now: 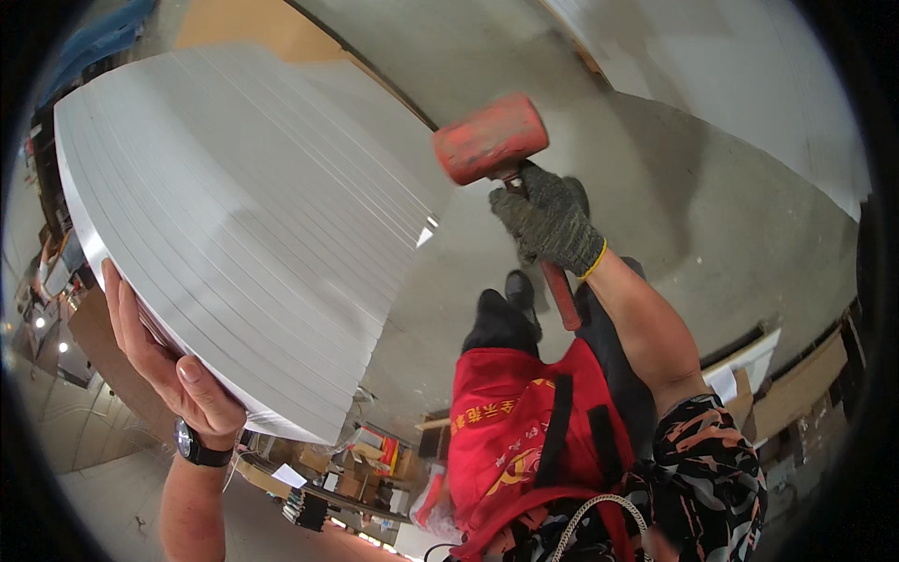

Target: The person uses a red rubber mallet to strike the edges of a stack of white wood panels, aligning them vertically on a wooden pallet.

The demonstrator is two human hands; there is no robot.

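Note:
A tall stack of white boards or panels (234, 215), with lines between its layers, fills the left of the view. My bare left hand (169, 370), a dark watch on its wrist, rests against the near-left edge of the stack, fingers stretched out and thumb apart. My right hand (552, 220) wears a dark grey knit glove with a yellow cuff. It is closed around the handle of a mallet (492, 139) with a worn red head. The mallet is raised to the right of the stack, its head apart from the boards.
Another white panel stack (740, 84) stands at the far right across the concrete floor (393, 42). A brown sheet (253, 28) lies beyond the near stack. Cardboard pieces (796, 389) lean at the right. Boxes and clutter (356, 473) lie at the lower middle, near my red apron (501, 421).

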